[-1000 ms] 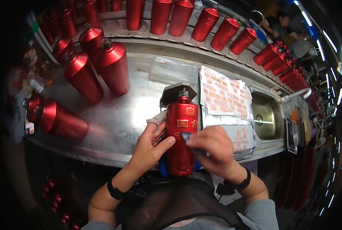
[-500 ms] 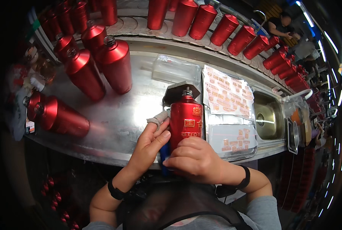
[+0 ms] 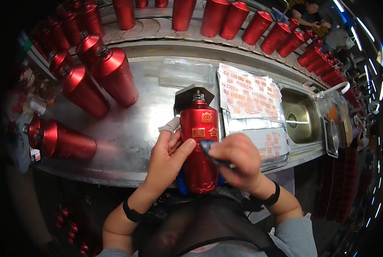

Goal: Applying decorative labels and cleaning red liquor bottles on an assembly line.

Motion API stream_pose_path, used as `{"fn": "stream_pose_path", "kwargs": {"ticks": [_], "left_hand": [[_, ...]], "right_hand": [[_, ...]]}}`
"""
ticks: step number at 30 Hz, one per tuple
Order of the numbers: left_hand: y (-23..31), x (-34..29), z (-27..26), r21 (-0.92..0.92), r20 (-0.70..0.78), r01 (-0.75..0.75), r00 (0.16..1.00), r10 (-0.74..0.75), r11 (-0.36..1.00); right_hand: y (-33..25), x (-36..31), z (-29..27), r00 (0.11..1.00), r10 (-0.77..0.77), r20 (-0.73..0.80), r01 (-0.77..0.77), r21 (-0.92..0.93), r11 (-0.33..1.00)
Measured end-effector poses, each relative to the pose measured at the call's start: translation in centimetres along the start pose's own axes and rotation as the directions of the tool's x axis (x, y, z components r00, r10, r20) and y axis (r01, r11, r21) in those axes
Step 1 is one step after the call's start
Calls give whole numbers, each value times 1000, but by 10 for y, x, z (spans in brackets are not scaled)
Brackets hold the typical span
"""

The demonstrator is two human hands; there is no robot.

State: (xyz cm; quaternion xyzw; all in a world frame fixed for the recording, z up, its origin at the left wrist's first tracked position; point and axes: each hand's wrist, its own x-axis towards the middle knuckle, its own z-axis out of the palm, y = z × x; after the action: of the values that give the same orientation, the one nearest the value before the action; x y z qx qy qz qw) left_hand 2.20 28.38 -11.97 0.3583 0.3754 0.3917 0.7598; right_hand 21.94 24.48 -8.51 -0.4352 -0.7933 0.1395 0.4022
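Observation:
A red bottle (image 3: pixel 200 171) with gold raised characters and a gold emblem lies tilted in front of me, its neck toward a dark angular stand (image 3: pixel 183 99). My left hand (image 3: pixel 168 160) grips it from the left side, the thumb on its front and a grey wrap on one finger. In my right hand (image 3: pixel 239 160), slightly blurred, is a small dark flat-tipped scraper (image 3: pixel 215 155). Its tip touches the bottle's front just under the large gold characters, covering part of the lettering. A bit of something blue (image 3: pixel 182 182) shows beside the bottle's lower end.
Sheets of gold stickers (image 3: pixel 249 92) lie right of the stand, before a metal sink (image 3: pixel 298 115). Several red bottles (image 3: pixel 114 77) stand at the left of the metal table (image 3: pixel 135 154); others (image 3: pixel 69 139) lie down. More ride a conveyor (image 3: pixel 157 30) behind. A person (image 3: pixel 307 17) is far right.
My right hand has moved up and right from the bottle's lower front, bringing the scraper into sight. More of the bottle's lower part now shows. The view has shifted slightly.

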Motion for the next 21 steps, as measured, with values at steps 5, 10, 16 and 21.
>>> {"fn": "stream_pose_path", "kwargs": {"ticks": [5, 10, 16, 21], "left_hand": [[-14, 6, 0, 47, 22, -41, 999, 40, 998], [-14, 11, 0, 76, 47, 4, 999, -7, 997], [-16, 17, -10, 85, 71, 25, 997, -31, 996], [-19, 20, -13, 71, 74, 8, 997, -13, 997]], "right_hand": [[-14, -2, 4, 912, 411, -12, -399, 212, 892], [38, -21, 17, 598, 756, -266, -609, 462, 645], [30, -16, 15, 531, 819, -217, -560, 635, 531], [24, -17, 35, 617, 770, -166, -608, 521, 599]]}}
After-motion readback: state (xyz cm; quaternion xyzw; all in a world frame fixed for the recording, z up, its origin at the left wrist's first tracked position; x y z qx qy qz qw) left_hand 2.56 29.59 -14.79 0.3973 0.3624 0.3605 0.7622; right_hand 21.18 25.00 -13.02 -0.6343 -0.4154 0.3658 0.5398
